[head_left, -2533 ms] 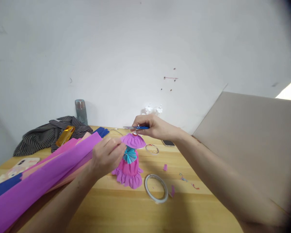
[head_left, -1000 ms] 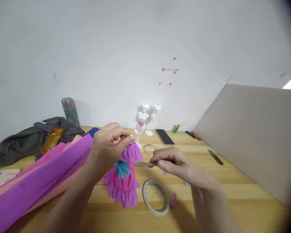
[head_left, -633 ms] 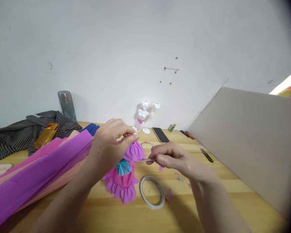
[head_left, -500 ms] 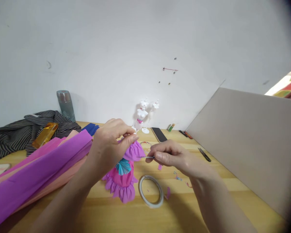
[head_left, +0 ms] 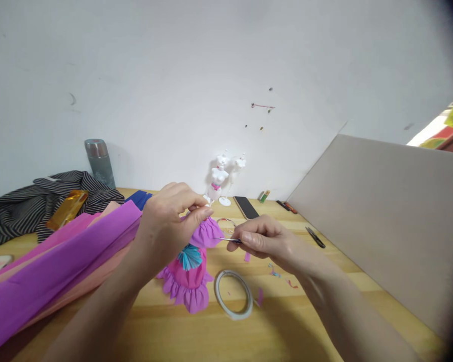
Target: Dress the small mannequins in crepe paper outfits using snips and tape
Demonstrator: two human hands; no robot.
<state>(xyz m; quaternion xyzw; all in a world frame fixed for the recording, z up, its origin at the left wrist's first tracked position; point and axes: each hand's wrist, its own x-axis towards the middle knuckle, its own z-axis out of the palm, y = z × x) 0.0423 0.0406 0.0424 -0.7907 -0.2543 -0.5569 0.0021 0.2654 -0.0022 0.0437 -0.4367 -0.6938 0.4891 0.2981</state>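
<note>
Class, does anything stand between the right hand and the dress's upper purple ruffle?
Only the slim metal tool in the right hand, its tip at the upper purple ruffle. Nothing else visible blocks it.

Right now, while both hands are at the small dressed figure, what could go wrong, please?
The thin metal tool in the right hand appears to reach the purple ruffle, so a slip might tear it. The left hand pinches the top of the dressed figure, near the tool's tip, and could get pricked. The blue fan sits just below the ruffle and might get bent.
</note>
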